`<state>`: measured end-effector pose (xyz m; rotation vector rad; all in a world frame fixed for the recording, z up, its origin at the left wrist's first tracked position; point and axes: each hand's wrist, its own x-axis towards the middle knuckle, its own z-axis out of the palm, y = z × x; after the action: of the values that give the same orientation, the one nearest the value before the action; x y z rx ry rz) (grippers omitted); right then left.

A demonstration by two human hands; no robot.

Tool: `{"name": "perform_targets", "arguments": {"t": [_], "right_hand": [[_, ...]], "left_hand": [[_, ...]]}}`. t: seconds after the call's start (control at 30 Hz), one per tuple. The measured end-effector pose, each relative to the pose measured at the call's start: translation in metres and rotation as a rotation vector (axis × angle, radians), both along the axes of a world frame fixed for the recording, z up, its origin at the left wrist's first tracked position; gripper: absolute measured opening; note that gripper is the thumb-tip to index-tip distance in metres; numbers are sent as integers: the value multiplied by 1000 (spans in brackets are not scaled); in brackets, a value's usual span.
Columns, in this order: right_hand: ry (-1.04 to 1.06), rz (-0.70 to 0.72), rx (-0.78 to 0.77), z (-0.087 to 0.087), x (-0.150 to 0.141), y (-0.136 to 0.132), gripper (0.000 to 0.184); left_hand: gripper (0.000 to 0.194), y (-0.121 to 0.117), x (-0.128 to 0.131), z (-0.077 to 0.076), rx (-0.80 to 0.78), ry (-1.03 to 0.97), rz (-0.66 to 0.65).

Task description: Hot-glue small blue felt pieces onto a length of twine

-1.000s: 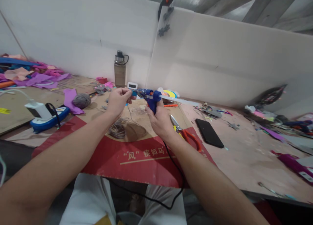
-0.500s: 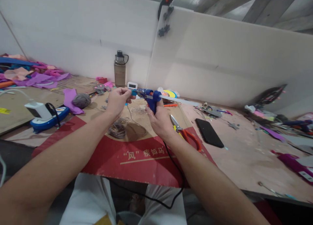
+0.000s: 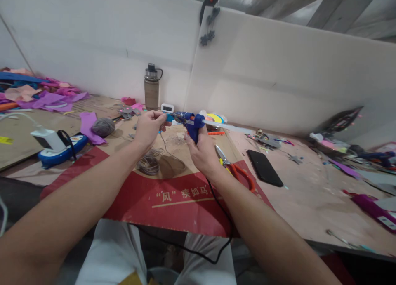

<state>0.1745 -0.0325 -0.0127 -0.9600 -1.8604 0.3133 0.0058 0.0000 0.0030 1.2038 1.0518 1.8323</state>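
Note:
My right hand point(image 3: 202, 153) is wrapped round the handle of a blue hot glue gun point(image 3: 192, 126), its nozzle pointing left. A long whitish glue stick point(image 3: 227, 126) juts from the back of the gun. My left hand point(image 3: 150, 128) pinches a small blue piece point(image 3: 170, 117) close to the nozzle; its exact kind is too small to tell. Grey-brown cord point(image 3: 165, 144) hangs below the left fingers and runs to a loose coil point(image 3: 148, 163) on the cardboard. Whether the nozzle touches the blue piece cannot be made out.
Red-handled scissors point(image 3: 238, 173) and a black phone point(image 3: 264, 168) lie to the right. A water bottle point(image 3: 152, 87) stands by the wall. At left are a grey yarn ball point(image 3: 103, 127), a blue power strip point(image 3: 63, 153) and coloured scraps point(image 3: 46, 95). A black cable point(image 3: 227, 219) hangs over the front edge.
The glue gun's nozzle end and the blue piece stand slightly apart now, with a light gap or glint between them. Both hands keep almost the same place.

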Motion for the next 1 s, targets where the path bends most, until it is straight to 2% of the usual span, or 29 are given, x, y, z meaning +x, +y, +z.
{"name": "perform_targets", "arguments": {"t": [1.0], "right_hand": [[19,-14,-13,0,1,-1,51]], "left_hand": [[10,-1,0,0,-1,15,2]]}}
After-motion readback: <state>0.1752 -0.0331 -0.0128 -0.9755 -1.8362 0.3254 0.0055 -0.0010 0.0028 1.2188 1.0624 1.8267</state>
